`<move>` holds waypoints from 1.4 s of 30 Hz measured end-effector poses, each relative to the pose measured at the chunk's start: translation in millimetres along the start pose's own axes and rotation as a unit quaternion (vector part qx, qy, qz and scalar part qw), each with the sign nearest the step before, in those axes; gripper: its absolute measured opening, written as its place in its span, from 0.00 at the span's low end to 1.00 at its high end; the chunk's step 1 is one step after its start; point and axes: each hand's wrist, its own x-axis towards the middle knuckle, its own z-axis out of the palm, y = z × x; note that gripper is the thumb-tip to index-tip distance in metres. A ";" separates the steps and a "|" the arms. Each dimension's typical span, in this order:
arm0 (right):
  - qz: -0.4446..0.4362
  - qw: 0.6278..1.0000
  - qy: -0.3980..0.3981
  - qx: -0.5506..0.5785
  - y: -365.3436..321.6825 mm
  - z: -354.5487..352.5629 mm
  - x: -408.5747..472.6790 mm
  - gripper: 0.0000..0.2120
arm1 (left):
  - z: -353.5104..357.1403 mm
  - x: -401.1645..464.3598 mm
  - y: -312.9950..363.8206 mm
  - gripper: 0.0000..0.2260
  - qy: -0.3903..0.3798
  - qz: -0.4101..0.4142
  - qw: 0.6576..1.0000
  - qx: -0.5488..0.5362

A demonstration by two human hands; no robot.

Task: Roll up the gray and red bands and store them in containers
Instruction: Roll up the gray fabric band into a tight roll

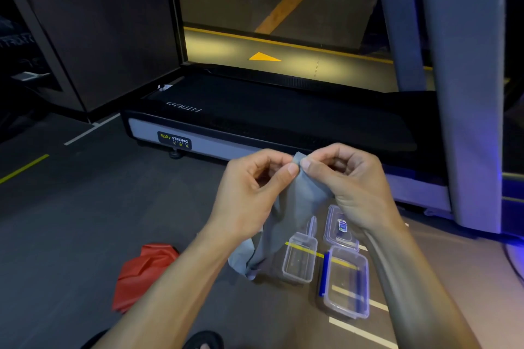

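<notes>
A gray band [295, 215] hangs from my two hands, its loose end trailing down to the floor. My left hand [255, 190] and my right hand [348, 181] both pinch its top edge between thumb and fingers, close together. A red band [141, 275] lies crumpled on the floor to the left, partly behind my left forearm. Two clear plastic containers stand open on the floor under my right arm: a small one [299, 259] and a larger one with blue clips [344, 283].
A clear lid [341, 228] with a blue sticker lies beyond the containers. A treadmill base [255, 122] runs across just past my hands, with its grey upright [465, 93] at the right. Yellow and white lines mark the dark floor.
</notes>
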 end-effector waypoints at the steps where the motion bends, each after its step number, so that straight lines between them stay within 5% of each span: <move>1: 0.000 1.000 0.000 -0.002 0.7 -0.2 0.2 0.03 | -0.1 -0.4 -0.2 0.05 -0.003 0.002 1.000 0.002; 12: -0.073 0.993 -0.061 -0.064 -2.6 -6.7 -1.4 0.03 | -1.4 -0.3 3.2 0.03 -0.019 -0.019 1.000 -0.011; 36: -0.160 0.971 -0.141 -0.108 -5.0 -5.0 -4.3 0.04 | -2.5 1.3 16.8 0.13 -0.050 -0.214 0.955 -0.202; 42: -0.157 0.974 -0.132 -0.099 -6.5 -2.7 -5.3 0.04 | -8.1 0.5 15.3 0.11 -0.076 -0.188 0.959 -0.199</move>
